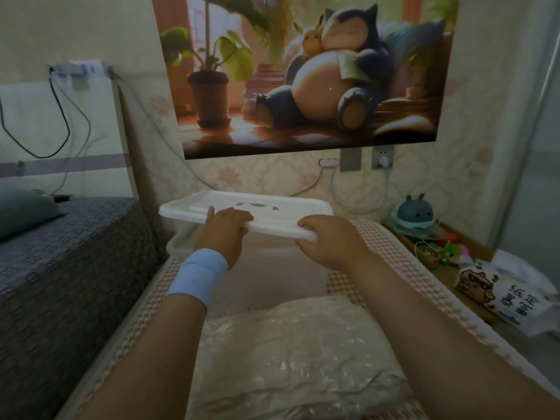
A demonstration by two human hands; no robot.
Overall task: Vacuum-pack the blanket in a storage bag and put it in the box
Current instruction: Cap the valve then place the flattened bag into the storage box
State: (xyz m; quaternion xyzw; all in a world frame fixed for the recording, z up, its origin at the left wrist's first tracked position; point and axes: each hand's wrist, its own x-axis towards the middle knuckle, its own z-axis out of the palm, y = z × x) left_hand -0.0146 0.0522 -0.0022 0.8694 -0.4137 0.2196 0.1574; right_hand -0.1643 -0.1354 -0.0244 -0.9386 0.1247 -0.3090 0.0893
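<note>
- Here, the left grip (225,230) is clamped on the near edge of the white lid (188,207), with its fingers lying over the top face.
- The right grip (330,237) is clamped on the same near edge, further to the right, fingers curled around the rim.
- A pale blue wristband (197,277) wraps the left wrist.
- The lid sits over the translucent box (272,265). Its near edge is above the box rim. Whether its far edge rests on the box cannot be told.
- The blanket (297,344) lies nearest the camera, between the forearms, outside the box and just in front of it.
- It is sealed in a clear, crinkled bag (348,386) pressed tight against it.
- Box and blanket both rest on a pink-and-white checked mat (394,253).
- To the left is a bed (60,268) with a dark patterned cover and a teal pillow (21,210).
- On the wall behind hangs a cartoon poster (303,71), with a socket (383,159) below it and cables trailing down.
- To the right stand a round teal toy (415,213) and a printed white pouch (497,292).
</note>
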